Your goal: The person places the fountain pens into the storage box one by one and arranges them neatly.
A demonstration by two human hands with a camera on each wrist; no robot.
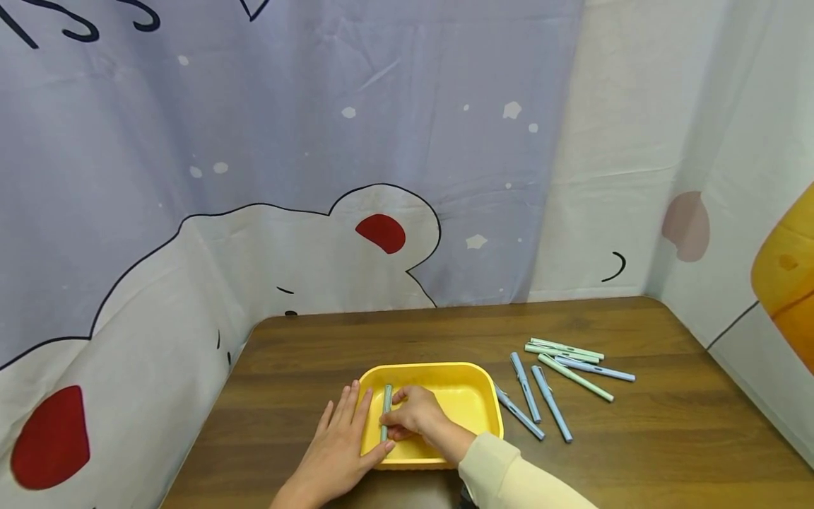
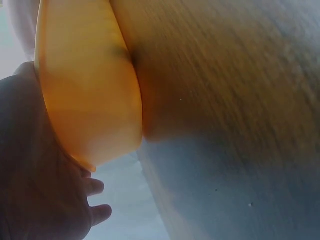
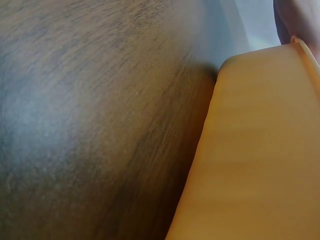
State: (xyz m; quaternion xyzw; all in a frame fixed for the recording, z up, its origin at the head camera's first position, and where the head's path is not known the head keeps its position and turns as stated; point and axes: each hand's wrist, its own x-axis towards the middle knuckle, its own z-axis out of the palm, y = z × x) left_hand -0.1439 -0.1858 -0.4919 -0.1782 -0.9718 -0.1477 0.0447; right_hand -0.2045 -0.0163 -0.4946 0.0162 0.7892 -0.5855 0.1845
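Note:
A yellow plastic tray (image 1: 467,406) stands near the front of the wooden table. Inside it, along the left side, lies a pale green pen (image 1: 387,399), pointing away from me. My right hand (image 1: 416,413) reaches over the tray's front edge and pinches this pen between thumb and fingers. My left hand (image 1: 343,442) lies over the tray's left rim with fingers straight, its thumb close to the pen's near end. In the left wrist view the tray's outer wall (image 2: 90,90) shows beside the left hand (image 2: 40,170). The right wrist view shows mostly the tray's wall (image 3: 250,150), with the pen hidden.
Right of the tray lie three blue pens (image 1: 552,404) side by side at a slant. Farther right, several green pens (image 1: 575,378) and another blue pen (image 1: 598,369) lie in a loose, partly crossed group. A printed curtain (image 1: 483,177) hangs behind the wooden table (image 1: 305,346).

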